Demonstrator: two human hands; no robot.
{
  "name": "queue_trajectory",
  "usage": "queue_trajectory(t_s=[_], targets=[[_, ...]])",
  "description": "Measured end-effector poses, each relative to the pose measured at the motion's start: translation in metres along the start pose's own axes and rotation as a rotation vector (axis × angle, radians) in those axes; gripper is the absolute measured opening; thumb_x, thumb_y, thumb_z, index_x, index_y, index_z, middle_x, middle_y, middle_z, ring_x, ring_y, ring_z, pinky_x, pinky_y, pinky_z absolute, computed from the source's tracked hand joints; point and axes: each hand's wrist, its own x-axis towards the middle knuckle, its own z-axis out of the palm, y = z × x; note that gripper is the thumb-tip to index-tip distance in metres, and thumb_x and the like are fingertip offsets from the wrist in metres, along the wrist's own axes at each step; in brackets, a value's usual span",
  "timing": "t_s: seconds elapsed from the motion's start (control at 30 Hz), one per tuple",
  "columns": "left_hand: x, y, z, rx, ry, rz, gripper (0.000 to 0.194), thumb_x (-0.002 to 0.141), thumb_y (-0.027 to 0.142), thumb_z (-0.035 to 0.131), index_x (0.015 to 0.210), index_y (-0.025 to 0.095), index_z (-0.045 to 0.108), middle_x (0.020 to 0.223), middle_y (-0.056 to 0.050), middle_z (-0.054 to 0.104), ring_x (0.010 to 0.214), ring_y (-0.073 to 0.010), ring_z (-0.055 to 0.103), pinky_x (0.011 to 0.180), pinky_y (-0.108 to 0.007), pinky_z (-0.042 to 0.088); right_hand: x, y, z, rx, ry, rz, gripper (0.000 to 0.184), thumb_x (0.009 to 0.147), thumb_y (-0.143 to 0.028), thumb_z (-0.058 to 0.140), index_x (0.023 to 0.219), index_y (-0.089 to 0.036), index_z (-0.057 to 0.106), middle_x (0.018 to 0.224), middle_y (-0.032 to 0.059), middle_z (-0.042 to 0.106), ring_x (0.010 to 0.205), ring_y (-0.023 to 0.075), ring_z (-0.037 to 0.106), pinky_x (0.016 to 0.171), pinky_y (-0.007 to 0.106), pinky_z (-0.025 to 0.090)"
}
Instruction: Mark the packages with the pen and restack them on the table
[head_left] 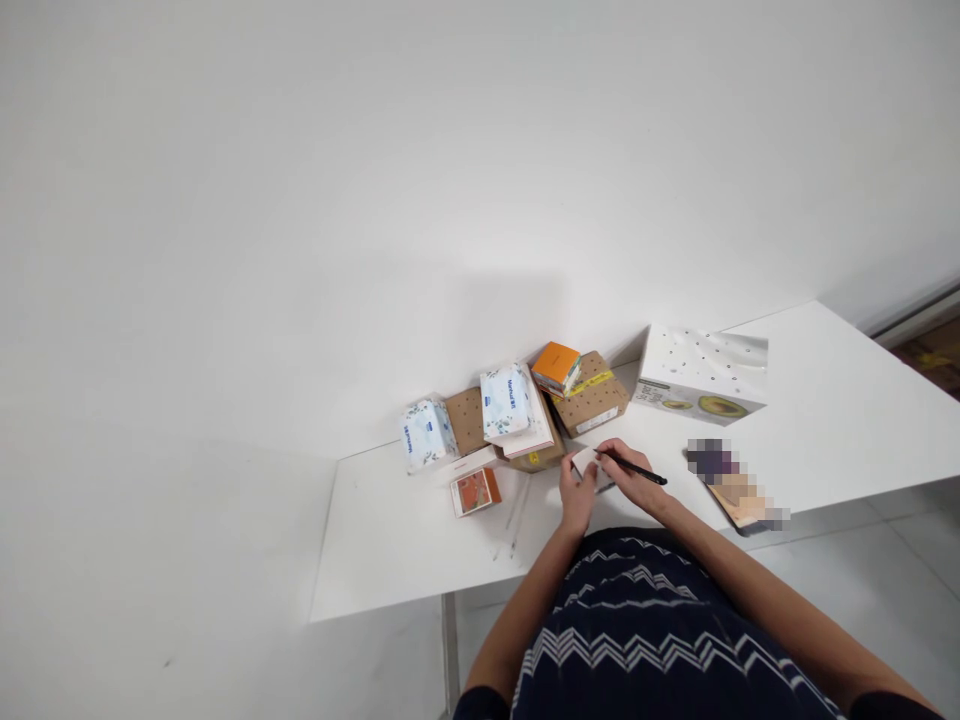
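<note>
Clothing: dark garment with white zigzag stripes (pixel 637 640) fills the lower middle of the frame, nearest the camera
Left hand (pixel 577 495): fingers curled round the left end of a small white box (pixel 587 462), holding it against the white table (pixel 390 540), just right of centre
Right hand (pixel 634 478): pinched narrowly on a black pen (pixel 637 468), its tip resting at the box's top
Box handling: it looks like light, stiff card, probably easy to dent; a hold across the short ends seems safest, and its smooth face may slip
Orange carton (pixel 475 491): lies flat left of the hands, apart from them
Blurred flat item (pixel 739 490): right of the hands near the table's front edge; cannot tell what it is
Tissue packs (pixel 427 432): two soft blue and white packs behind, one leaning on brown cartons
Perforated brown carton (pixel 592 400): further back, with a small orange box (pixel 556 366) on top
Avocado box (pixel 701 375): white, against the wall, upper right of the pile
</note>
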Motion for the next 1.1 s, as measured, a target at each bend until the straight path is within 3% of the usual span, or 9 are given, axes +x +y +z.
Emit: queue_trajectory(t_s=[0.1, 0.3, 0.63, 0.9, 1.1], targets=[[0.001, -0.001, 0.002, -0.017, 0.001, -0.029, 0.028, 0.075, 0.025, 0.063, 0.102, 0.018, 0.06, 0.097, -0.007, 0.067, 0.092, -0.0203, 0.06, 0.086, -0.033, 0.045, -0.001, 0.002, 0.001, -0.051, 0.02, -0.036, 0.016, 0.079, -0.035, 0.047, 0.077, -0.022, 0.056, 0.06, -0.002, 0.056, 0.053, 0.0152, 0.052, 0.053, 0.028, 0.044], [0.003, -0.002, 0.003, -0.049, 0.003, -0.069, 0.028, 0.073, 0.024, 0.062, 0.101, 0.019, 0.062, 0.095, -0.005, 0.066, 0.091, -0.0194, 0.06, 0.084, -0.031, 0.045, 0.0, 0.006, 0.004, -0.067, 0.003, -0.065, 0.017, 0.079, -0.035, 0.046, 0.071, -0.022, 0.053, 0.058, -0.0019, 0.053, 0.054, 0.0147, 0.049, 0.052, 0.026, 0.042], [0.002, 0.0, 0.003, -0.062, 0.008, -0.072, 0.028, 0.073, 0.025, 0.063, 0.1, 0.019, 0.062, 0.097, -0.005, 0.067, 0.092, -0.0194, 0.06, 0.084, -0.031, 0.045, 0.003, 0.01, 0.007, -0.047, -0.027, -0.067, 0.016, 0.079, -0.034, 0.049, 0.068, -0.022, 0.052, 0.06, -0.0025, 0.053, 0.056, 0.0146, 0.049, 0.058, 0.028, 0.043], [0.003, -0.004, 0.002, -0.041, -0.003, -0.047, 0.029, 0.074, 0.026, 0.063, 0.102, 0.019, 0.062, 0.099, -0.006, 0.066, 0.093, -0.0199, 0.06, 0.086, -0.032, 0.045, 0.004, 0.01, 0.005, 0.122, 0.001, 0.013, 0.014, 0.074, -0.033, 0.056, 0.066, -0.021, 0.056, 0.058, -0.0036, 0.052, 0.055, 0.0133, 0.046, 0.055, 0.027, 0.039], [0.005, -0.013, 0.002, -0.031, -0.001, -0.045, 0.033, 0.075, 0.029, 0.063, 0.106, 0.02, 0.061, 0.1, -0.006, 0.066, 0.093, -0.02, 0.06, 0.086, -0.032, 0.046, 0.005, 0.012, 0.002, 0.347, 0.133, 0.159, 0.023, 0.077, -0.043, 0.055, 0.068, -0.022, 0.053, 0.057, -0.0029, 0.055, 0.048, 0.0123, 0.048, 0.044, 0.024, 0.038]])
